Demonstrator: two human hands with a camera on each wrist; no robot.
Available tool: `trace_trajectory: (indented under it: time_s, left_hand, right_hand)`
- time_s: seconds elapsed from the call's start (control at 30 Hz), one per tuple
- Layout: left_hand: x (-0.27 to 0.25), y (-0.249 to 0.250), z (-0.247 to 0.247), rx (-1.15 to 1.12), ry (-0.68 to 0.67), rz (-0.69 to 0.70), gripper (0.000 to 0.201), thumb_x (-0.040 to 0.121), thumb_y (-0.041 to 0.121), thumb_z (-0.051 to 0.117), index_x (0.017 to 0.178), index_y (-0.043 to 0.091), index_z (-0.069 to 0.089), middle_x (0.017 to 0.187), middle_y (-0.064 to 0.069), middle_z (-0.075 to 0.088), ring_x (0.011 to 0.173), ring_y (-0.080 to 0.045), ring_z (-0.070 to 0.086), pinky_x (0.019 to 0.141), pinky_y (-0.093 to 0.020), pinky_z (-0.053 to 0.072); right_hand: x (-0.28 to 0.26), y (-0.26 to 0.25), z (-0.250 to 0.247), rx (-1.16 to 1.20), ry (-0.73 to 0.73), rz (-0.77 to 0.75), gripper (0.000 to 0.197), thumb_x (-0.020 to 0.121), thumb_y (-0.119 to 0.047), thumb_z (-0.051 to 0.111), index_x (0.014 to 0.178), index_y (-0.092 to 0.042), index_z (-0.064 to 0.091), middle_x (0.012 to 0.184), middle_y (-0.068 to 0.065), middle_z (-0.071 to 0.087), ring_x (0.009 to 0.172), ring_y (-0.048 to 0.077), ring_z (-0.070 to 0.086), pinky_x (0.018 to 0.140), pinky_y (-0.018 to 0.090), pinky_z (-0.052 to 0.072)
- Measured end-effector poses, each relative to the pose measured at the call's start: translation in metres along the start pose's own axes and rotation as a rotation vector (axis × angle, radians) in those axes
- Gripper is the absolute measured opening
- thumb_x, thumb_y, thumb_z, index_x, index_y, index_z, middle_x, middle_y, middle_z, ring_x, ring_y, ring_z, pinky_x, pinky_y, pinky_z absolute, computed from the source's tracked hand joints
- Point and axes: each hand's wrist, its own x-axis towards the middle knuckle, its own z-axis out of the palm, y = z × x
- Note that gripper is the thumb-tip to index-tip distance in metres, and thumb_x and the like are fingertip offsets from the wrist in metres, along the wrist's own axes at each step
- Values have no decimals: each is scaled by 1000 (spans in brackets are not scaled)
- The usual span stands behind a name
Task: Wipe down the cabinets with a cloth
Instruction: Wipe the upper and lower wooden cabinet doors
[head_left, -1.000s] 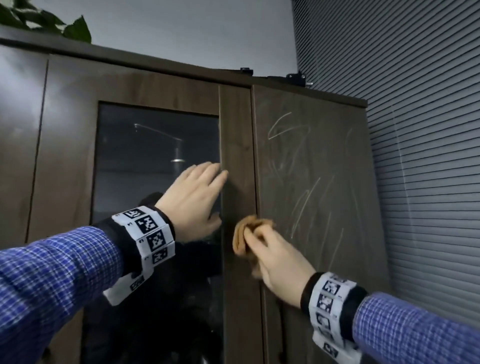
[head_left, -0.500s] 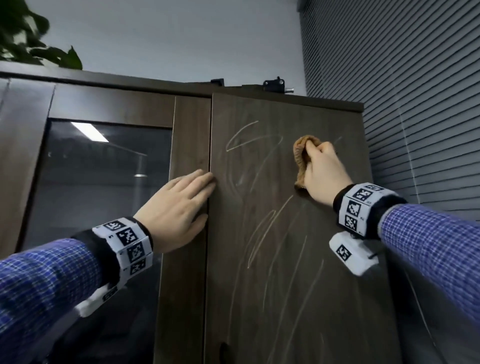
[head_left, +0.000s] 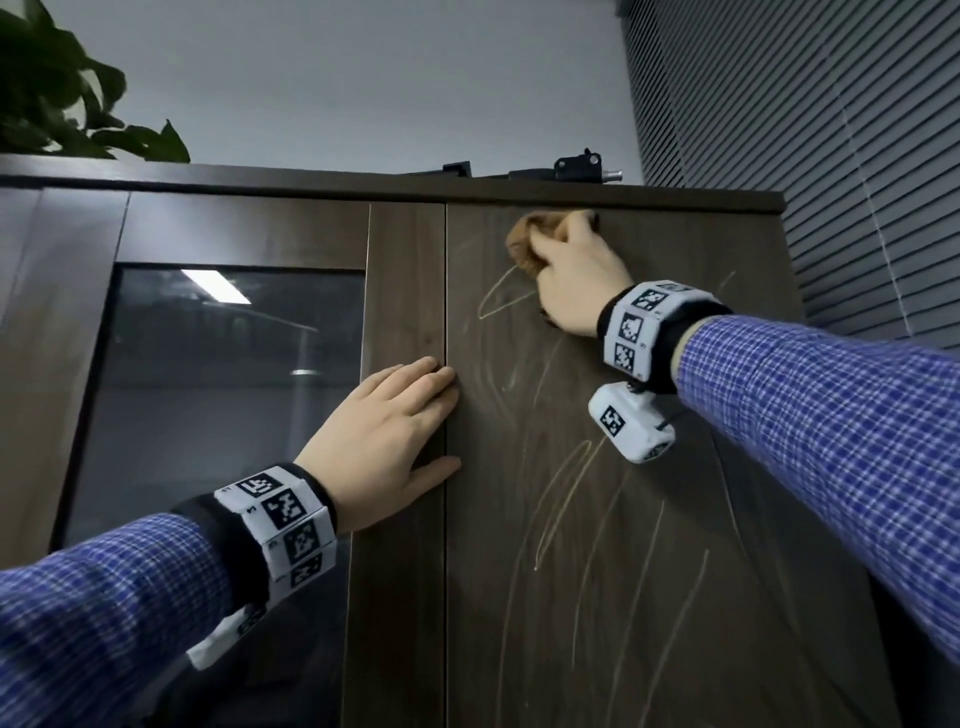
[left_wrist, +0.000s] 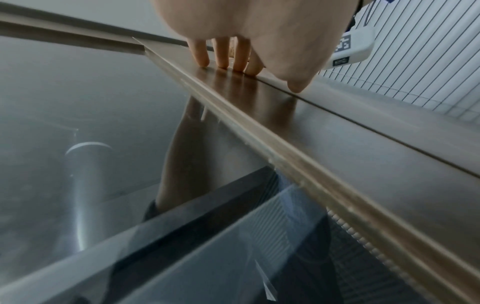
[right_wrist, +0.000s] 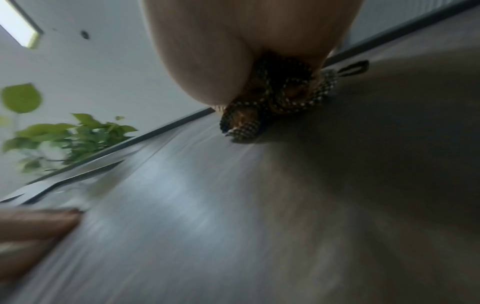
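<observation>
A dark wooden cabinet fills the view, its right door covered in pale chalky streaks. My right hand grips a bunched brown cloth and presses it against the top of that door, just under the cabinet's top edge. The right wrist view, blurred, shows the cloth bunched under the palm against the door. My left hand lies flat with straight fingers on the frame of the glass door, fingertips at the seam between the doors. In the left wrist view the fingertips touch the wood.
A green plant stands on the cabinet top at the left. A small black device sits on the top near the right end. Grey window blinds run close beside the cabinet on the right.
My right hand has carried the cloth up the right door, from mid height at the seam to its top edge. The left hand has stayed flat on the glass door's frame.
</observation>
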Motion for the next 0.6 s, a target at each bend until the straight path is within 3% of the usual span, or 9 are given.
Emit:
trace_trajectory:
  time_s: [0.1,0.2,0.33,0.4,0.47,0.53,0.6]
  left_hand:
    - [0,0,1,9,19,3,70,89,60,49,135,9,60,143,-6,54,138,-28,45,114,-46,39]
    - [0,2,2,15,29,-5,65,87,57,57,133,11,61,141,-6,55,139,-28,45,116,-50,34]
    - [0,4,1,28,24,-9,67,86,56,60,134,9,61,140,-7,55,138,-29,45,118,-49,32]
    - [1,3,1,41,24,-11,69,85,57,60,134,8,60,141,-7,55,137,-28,45,118,-49,33]
    - [1,3,1,34,35,-14,69,85,57,61,133,7,61,141,-7,56,136,-27,46,117,-49,33]
    - [0,4,0,22,35,-18,69,85,57,60,134,8,60,141,-6,56,137,-27,46,117,-49,33]
    - [0,5,1,8,36,-22,71,85,58,58,135,8,60,142,-6,55,138,-27,45,117,-48,34]
  right_hand:
    - [-38,-28,22,-53,-53,-249,51,91,-26,42,142,-33,40,135,11,34,114,35,46,94,43,46]
    - [-89,-31,35,-113,-114,-477,52,93,-25,43,144,-27,39,124,7,39,105,28,46,83,43,49]
    - [-88,-19,28,-182,-185,-564,53,92,-25,42,145,-30,36,121,6,39,101,26,45,80,39,46]
    - [-60,-13,20,-176,-141,-413,51,90,-32,38,142,-33,36,123,5,39,104,28,48,81,38,44]
    - [-26,2,8,-126,-64,-133,48,90,-38,35,137,-31,41,127,6,39,112,33,50,87,38,43]
    - [-4,13,0,-123,-27,55,43,93,-31,41,136,-29,44,133,10,35,117,37,47,96,40,40]
    - [7,13,-4,-130,-4,112,46,92,-22,45,138,-27,44,135,13,32,120,38,44,99,40,39]
